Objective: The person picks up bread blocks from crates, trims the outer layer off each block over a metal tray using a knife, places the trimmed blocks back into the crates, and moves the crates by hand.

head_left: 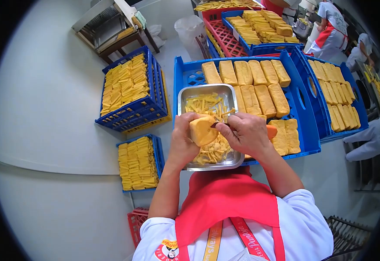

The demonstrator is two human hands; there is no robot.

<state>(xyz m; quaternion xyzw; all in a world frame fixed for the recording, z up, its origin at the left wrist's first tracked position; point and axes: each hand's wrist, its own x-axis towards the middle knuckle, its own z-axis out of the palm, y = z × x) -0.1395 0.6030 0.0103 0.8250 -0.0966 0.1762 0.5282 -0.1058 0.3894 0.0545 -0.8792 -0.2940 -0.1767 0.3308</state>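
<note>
My left hand point(183, 139) is wrapped around a small golden bread loaf point(204, 131), tilted with one end toward me. In my right hand point(251, 134) is a knife point(271, 131) with an orange handle; its dark blade meets the loaf's right side, partly hidden by my fingers. Both hands are above a steel tray point(216, 167). Yellow crust strips point(204, 103) and smaller trimmings point(214, 153) lie inside it. The tray rests on a blue crate point(301, 89), where rows of whole loaves point(266, 100) stand behind and to the right.
Stacked blue crates point(131, 115) of bread strips stand left, with another crate point(160, 156) nearer me. Further crates hold strips point(264, 26) at the back and loaves point(335, 93) at right. Co-workers point(331, 30) are at the upper right. A steel-topped cabinet point(107, 26) stands back left.
</note>
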